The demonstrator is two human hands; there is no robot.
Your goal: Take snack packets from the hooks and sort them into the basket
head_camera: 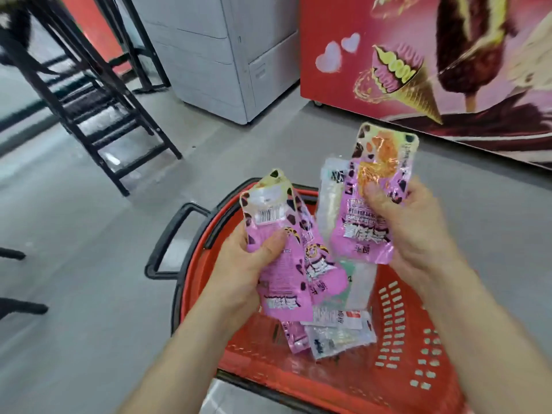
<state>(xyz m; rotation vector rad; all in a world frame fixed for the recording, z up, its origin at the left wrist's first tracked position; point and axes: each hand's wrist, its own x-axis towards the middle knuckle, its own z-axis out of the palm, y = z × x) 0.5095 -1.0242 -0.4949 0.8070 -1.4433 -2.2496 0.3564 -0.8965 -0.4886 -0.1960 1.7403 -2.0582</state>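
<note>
- Now left hand fingers curl round fanned pink packets, which stick out toward 12 and 5 o'clock.
- Right hand fingers pinch packet pair, which points to 12 o'clock above the basket.

Pink packets with dark blotches above the red, slot-patterned basket; beyond the basket, a red-and-pink freezer.
</note>
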